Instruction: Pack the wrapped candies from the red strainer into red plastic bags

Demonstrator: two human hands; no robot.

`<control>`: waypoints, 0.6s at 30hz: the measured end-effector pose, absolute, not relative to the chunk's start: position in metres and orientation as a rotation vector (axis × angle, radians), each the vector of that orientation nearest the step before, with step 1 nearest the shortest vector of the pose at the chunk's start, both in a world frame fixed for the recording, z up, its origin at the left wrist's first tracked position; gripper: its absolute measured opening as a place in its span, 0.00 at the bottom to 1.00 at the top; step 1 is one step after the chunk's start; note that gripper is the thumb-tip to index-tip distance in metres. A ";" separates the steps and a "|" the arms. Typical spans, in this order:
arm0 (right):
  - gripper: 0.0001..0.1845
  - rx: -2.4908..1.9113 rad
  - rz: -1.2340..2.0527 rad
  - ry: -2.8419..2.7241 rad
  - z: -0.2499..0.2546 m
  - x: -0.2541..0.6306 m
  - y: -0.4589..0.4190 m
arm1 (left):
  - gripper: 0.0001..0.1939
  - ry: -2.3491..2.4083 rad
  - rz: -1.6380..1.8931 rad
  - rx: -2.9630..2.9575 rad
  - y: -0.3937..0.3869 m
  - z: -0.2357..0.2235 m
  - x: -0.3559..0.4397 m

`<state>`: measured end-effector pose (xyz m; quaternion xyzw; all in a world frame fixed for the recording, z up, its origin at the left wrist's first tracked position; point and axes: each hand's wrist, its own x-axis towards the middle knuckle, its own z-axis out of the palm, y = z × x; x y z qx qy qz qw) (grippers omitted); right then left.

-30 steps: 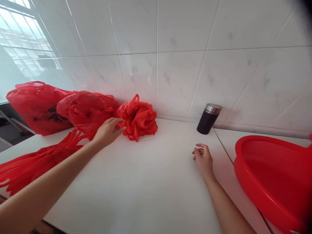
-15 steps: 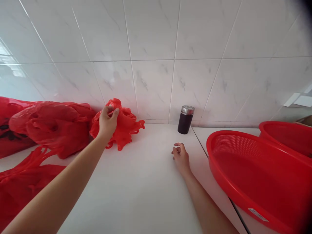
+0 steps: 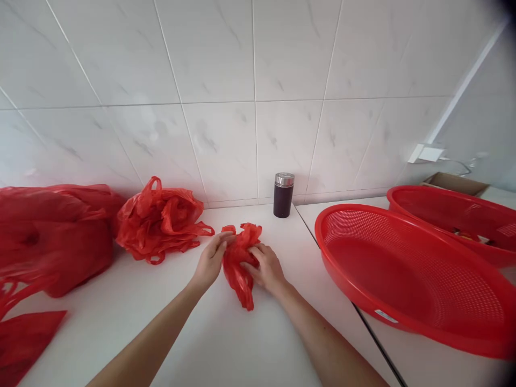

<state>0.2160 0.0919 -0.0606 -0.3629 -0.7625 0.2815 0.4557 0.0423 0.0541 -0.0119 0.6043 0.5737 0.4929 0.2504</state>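
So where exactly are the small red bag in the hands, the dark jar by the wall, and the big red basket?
small red bag (image 3: pixel 241 263), head view, on its crumpled middle between the hands.
dark jar (image 3: pixel 282 200), head view, on its dark body.
big red basket (image 3: pixel 403 309), head view, on its near rim.

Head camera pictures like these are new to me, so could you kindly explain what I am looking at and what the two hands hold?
There is no machine here: a person wears one camera on the head, which looks forward and down, so the two bare arms that come in from below are the person's own. The left hand and the right hand both grip one small crumpled red plastic bag between them, just above the white countertop. To the left lies a loose heap of red plastic bags, and further left a larger stuffed red bag. At the tiled wall stands a dark cylindrical jar with a silver lid. To the right lies a wide red perforated plastic basket, with a second red basket behind it.
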 end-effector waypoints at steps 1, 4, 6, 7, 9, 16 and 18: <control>0.12 -0.912 0.745 -1.855 -0.062 0.217 0.094 | 0.19 1.604 1.364 1.655 0.055 -0.014 0.041; 0.14 -0.910 0.850 -1.777 -0.062 0.222 0.099 | 0.23 1.714 1.334 1.706 0.054 -0.023 0.042; 0.14 -0.881 0.920 -1.740 -0.060 0.223 0.099 | 0.29 1.713 1.226 1.753 0.053 -0.030 0.048; 0.13 -0.866 0.951 -1.722 -0.060 0.223 0.099 | 0.30 1.703 1.171 1.772 0.054 -0.033 0.051; 0.13 -0.846 0.999 -1.659 -0.059 0.222 0.098 | 0.28 1.705 1.100 1.797 0.060 -0.034 0.055; 0.26 -0.906 1.038 -1.194 -0.065 0.228 0.110 | 0.20 2.024 1.259 1.707 0.121 0.004 0.025; 0.29 -0.939 1.034 -1.076 -0.065 0.233 0.116 | 0.21 2.107 1.304 1.628 0.135 0.017 0.016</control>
